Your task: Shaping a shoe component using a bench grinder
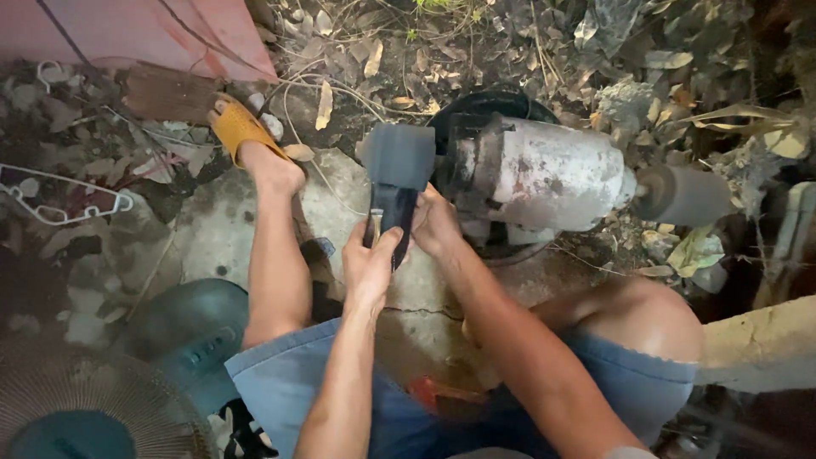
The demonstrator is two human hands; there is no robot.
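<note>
**Both hands hold a blade at the grinding wheel**

The left hand (pixel 370 263) and the right hand (pixel 435 225) have their fingers closed around a dark flat blade (pixel 393 217). The blade tip, just above the fingers, touches the grey wheel (pixel 399 157) of the grinder (pixel 548 174). Left of the fingers is a foot in a yellow sandal (pixel 238 127), on the concrete slab (pixel 212 229)

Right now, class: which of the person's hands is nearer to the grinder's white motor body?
Right. The right hand sits beside the white motor body, holding the dark blade. The left hand grips the blade's lower end, farther away.
</note>
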